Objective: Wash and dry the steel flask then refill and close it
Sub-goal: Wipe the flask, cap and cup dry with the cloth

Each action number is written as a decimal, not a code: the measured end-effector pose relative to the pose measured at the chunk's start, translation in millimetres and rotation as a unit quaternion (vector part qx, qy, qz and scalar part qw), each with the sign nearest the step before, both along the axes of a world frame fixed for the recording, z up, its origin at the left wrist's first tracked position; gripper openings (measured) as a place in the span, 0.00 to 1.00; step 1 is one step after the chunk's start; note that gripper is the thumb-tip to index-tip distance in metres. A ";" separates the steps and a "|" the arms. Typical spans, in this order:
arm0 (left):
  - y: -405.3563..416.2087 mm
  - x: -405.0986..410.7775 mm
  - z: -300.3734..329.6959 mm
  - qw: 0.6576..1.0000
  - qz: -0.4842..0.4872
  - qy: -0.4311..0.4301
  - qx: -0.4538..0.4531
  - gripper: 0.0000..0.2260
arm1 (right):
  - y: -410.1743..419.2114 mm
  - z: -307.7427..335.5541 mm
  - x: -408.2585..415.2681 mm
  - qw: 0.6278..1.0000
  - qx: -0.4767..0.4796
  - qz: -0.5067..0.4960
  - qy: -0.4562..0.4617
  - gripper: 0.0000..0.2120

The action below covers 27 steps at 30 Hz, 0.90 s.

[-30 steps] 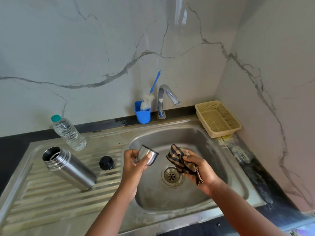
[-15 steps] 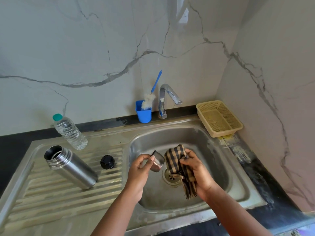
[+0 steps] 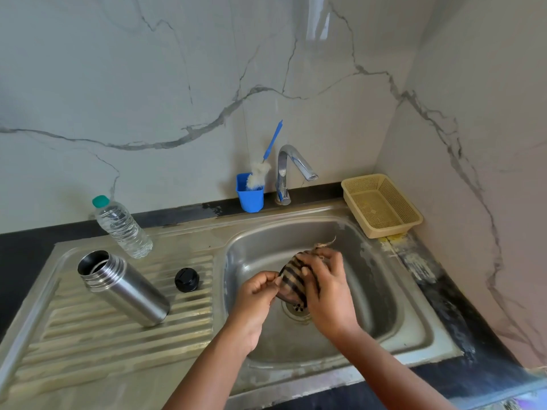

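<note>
Over the sink basin (image 3: 381, 294), our right hand (image 3: 328, 294) clasps the striped cloth (image 3: 291, 279), wrapped round what is probably the cup; our left hand (image 3: 256, 294) pinches its edge. The steel flask (image 3: 124, 287), rigid, likely slick, lies open on the drainboard (image 3: 88, 344): grip mid-body. The black stopper (image 3: 186, 280) and water bottle (image 3: 122, 227) stand near.

Soft daylight, wall glare (edges bowed, hands blurred)

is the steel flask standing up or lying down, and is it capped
Lying on its side and uncapped: the steel flask rests across the drainboard ridges with its threaded mouth open, and the black stopper sits apart beside it.
</note>
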<state>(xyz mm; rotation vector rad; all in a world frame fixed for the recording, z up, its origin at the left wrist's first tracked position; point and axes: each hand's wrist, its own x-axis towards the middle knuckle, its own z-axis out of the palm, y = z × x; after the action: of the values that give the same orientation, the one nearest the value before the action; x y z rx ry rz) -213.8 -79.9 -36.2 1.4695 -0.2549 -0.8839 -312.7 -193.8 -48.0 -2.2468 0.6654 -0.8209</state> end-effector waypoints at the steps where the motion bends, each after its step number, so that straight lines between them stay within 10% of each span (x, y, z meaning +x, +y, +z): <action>1: -1.0 0.8 -0.9 1.000 0.006 0.008 0.002 0.11 | 5.4 -2.1 -3.3 0.996 -0.081 0.021 0.014 0.12; 5: 0.4 -0.1 1.4 1.000 -0.012 0.006 0.001 0.14 | 10.5 -17.2 -9.2 0.954 -0.280 0.080 0.066 0.18; 10: 7.3 0.8 6.8 0.997 -0.054 -0.045 -0.035 0.09 | -3.6 -4.2 0.8 0.995 0.083 0.041 0.027 0.19; 14: 8.9 -6.3 15.3 0.994 -0.043 -0.044 -0.089 0.08 | -18.3 14.1 0.2 0.786 0.617 0.035 -0.005 0.26; 19: 0.3 -22.6 11.3 0.974 -0.028 -0.205 -0.093 0.06 | -7.0 7.3 -11.6 0.694 0.715 0.060 -0.068 0.37; 23: -8.6 -22.7 -11.3 0.821 -0.093 -0.561 -0.059 0.07 | 5.6 4.5 -13.1 0.634 0.758 0.070 -0.135 0.40; 27: -19.9 -21.8 -16.1 0.665 -0.142 -0.733 0.022 0.13 | 3.2 -3.1 -15.7 0.643 0.748 0.029 -0.165 0.32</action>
<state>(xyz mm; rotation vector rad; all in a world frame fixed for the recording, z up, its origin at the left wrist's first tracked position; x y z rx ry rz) -235.6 -99.9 -52.2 1.9122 -1.6951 0.3238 -328.4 -190.6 -51.1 -0.5469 0.6589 -0.2963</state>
